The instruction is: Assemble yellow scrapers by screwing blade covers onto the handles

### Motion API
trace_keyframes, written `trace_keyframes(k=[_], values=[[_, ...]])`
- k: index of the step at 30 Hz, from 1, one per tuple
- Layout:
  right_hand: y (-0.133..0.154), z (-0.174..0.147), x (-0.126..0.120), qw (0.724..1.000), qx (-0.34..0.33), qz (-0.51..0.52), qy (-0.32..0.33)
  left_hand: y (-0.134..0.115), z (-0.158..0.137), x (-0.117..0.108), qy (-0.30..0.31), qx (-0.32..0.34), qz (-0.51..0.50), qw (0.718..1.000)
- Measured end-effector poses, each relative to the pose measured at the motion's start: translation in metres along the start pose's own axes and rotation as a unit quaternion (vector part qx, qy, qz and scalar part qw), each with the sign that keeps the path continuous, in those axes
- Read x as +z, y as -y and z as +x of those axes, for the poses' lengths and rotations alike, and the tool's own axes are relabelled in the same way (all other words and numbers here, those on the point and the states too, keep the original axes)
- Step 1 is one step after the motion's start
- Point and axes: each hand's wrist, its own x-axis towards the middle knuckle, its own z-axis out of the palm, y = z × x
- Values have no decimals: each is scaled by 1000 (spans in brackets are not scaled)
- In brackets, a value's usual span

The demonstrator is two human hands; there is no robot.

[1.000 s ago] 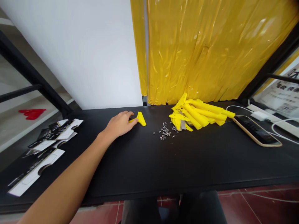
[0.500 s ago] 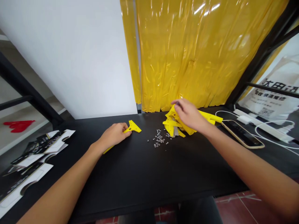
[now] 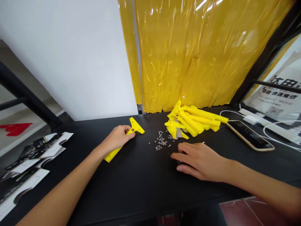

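Under both hands spreads a black tabletop [image 3: 131, 188]. The left hand [image 3: 117, 137] is closed round the narrow neck of a yellow scraper-like piece [image 3: 137, 126]; the triangular head, pierced with small holes, pokes out beyond the fingers, and the broad handle shows below the wrist side of the same hand. The right hand [image 3: 199, 161] hovers or rests low over the table, palm down, fingers loosely bent and a little apart. Something dark shows beneath its fingertips and a small pale tip peeks out behind its knuckles, but whether it grips anything cannot be told.

Between the hands, nearer the right one, lies a scatter of small metal screws and nuts [image 3: 161, 143]. Just beyond the right hand is a heap of similar yellow pieces [image 3: 196, 121], handles fanned to the right.

Farther right of that hand lie a phone [image 3: 250, 136] in a pale case, a white charger block [image 3: 250, 119] and a white power strip [image 3: 282, 129]. Behind these, a white bag [image 3: 279, 102] carries black Chinese print: 快速维修 reads clearly, 田 stands in the larger line above, partly cut off by the frame edge, and a QR code sits below. Left of the left arm, black-and-white cardboard pieces [image 3: 29, 164] bear print too blurred to read.
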Motion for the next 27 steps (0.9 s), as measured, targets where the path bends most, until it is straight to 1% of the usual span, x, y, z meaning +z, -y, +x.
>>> trace_keyframes(k=[3,7,11,14,16,18,19,21,22,24,27], values=[[-9,-19,10,1000,-11,16,1,-1,-1,2,6,-6,-1,1000],[-26,-33,16,996,18,86,-28,-4,-2,3,2,-7,-1,1000],[-35,-34,16,994,27,101,-44,-5,-3,4,0,-6,-3,1000],[-41,-22,16,995,26,59,-72,-5,-2,4,1,-4,-7,1000],[-47,-7,14,993,64,5,-97,-4,-2,4,0,-2,-7,1000],[-53,13,10,984,139,-58,-95,-4,-2,4,-4,0,-5,1000],[-55,24,6,978,177,-84,-75,-4,-2,5,-5,1,-3,1000],[-58,44,0,961,250,-119,-12,-4,-3,5,-6,1,-2,1000],[-59,51,-3,952,276,-131,13,-4,-3,5,-6,2,-3,1000],[-58,62,-5,941,301,-145,41,-4,-3,5,-6,3,-2,1000],[-57,68,-3,934,323,-146,48,-3,-3,5,-7,7,2,1000]])
